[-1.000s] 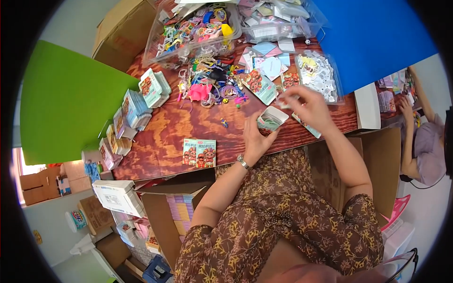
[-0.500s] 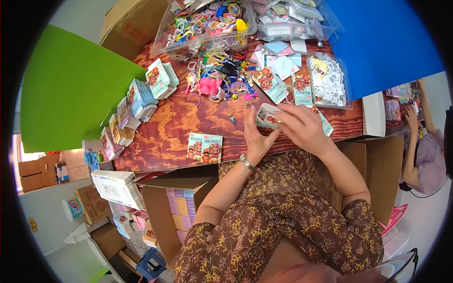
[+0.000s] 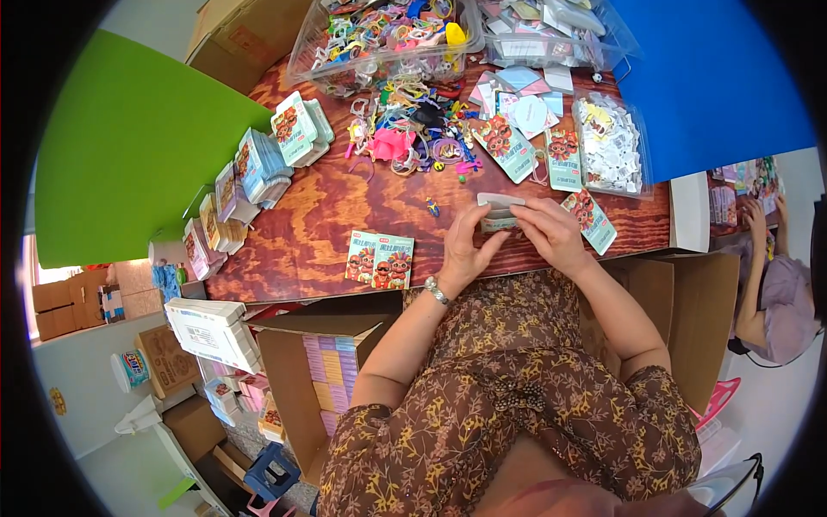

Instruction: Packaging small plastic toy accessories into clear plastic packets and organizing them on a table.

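A small pale green printed carton (image 3: 498, 214) is held upright at the near edge of the table, its whitish top flap raised. My left hand (image 3: 468, 250) grips its left side between thumb and fingers. From the right, the fingers of my right hand (image 3: 553, 234) close on its other side and top edge. What is inside cannot be made out. Two similar cartons (image 3: 379, 260) lie side by side to the left of my hands. A tiny blue and yellow toy (image 3: 432, 207) rests just beyond my left hand. Another green printed pack (image 3: 591, 221) lies beside my right hand.
Beyond my hands are a heap of colourful trinkets (image 3: 422, 138), loose cards (image 3: 527, 115) and a tray of small white pieces (image 3: 613, 146). Clear bins (image 3: 345, 73) stand behind. Stacks of flat packs (image 3: 258, 172) line the left edge. At right, another person's hands (image 3: 758, 220) work.
Both hands have turned the carton more upright, so its printed front no longer faces up. My right fingers have come lower along its edge. The whole view has shifted slightly.
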### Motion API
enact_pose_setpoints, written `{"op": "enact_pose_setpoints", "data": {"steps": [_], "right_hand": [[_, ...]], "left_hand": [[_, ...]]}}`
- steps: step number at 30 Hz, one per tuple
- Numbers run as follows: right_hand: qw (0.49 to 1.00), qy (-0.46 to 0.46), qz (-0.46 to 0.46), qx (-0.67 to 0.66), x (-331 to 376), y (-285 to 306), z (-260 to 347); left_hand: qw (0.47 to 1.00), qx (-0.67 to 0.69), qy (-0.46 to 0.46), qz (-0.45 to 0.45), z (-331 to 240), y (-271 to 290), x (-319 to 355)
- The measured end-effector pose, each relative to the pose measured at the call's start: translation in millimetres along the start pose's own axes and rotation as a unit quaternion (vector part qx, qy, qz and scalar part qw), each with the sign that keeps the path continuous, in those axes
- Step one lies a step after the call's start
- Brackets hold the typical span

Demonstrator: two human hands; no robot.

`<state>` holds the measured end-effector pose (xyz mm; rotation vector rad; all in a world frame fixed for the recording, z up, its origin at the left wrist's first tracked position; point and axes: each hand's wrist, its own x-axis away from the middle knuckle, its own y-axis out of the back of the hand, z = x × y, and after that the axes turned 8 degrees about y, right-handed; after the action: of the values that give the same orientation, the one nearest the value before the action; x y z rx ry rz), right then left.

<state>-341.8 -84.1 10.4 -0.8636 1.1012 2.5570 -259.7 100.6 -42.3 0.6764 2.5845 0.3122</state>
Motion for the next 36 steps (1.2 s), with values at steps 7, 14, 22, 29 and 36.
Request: {"op": "enact_pose_setpoints", "data": {"steps": [7, 14, 22, 29, 36], "right_hand": [[0.987, -0.037, 0.128, -0.09, 3, 20, -8], [0.964, -0.089, 0.24, -0.07, -40, 31, -3], [0.975, 0.099, 0.198, -0.034, -22, 25, -12], [0.971, -0.018, 0.219, -0.095, -35, 30, -2], [0.986, 0.033, 0.162, 0.012, -25, 17, 9]], "left_hand": [[0.996, -0.014, -0.039, 0.077, -1, 18, 4], [0.997, -0.021, -0.028, 0.063, -7, 18, 3], [0.994, -0.072, -0.074, -0.028, -12, 9, 5], [0.997, -0.06, -0.053, -0.009, -8, 12, 4], [1.0, -0.022, -0.009, -0.02, -4, 7, 11]]}}
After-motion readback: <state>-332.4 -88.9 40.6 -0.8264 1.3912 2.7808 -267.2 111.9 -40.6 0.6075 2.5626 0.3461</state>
